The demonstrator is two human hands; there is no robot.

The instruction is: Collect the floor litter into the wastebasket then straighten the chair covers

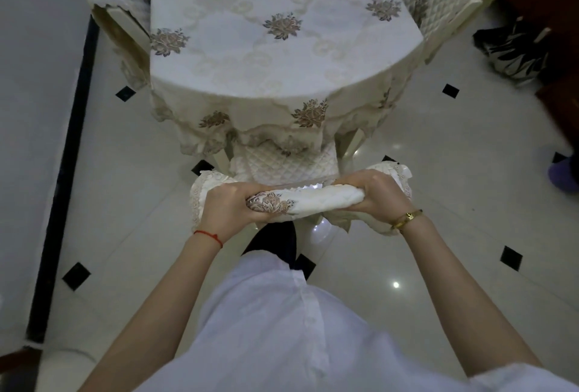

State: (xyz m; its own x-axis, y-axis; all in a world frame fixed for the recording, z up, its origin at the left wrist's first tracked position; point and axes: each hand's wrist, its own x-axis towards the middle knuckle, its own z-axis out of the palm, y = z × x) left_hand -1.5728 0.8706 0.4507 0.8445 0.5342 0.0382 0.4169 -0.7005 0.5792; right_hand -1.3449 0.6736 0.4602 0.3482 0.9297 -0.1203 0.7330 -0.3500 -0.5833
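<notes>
Gripping bunched chair cover (316, 200), 2 hands' fingers (242, 196) wrapped around

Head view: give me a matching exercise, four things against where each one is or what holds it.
Things:
1. chair cover
2. red string
3. gold bracelet
4. tablecloth

Places:
A. on the right wrist
B. draped over the table
C. bunched between both hands
D. on the left wrist

Pairs: 1-C, 2-D, 3-A, 4-B. The left hand and right hand each grip one end of the cover.

Lace-edged cloth chair cover (316, 200), glossy floor (438, 172)
</notes>
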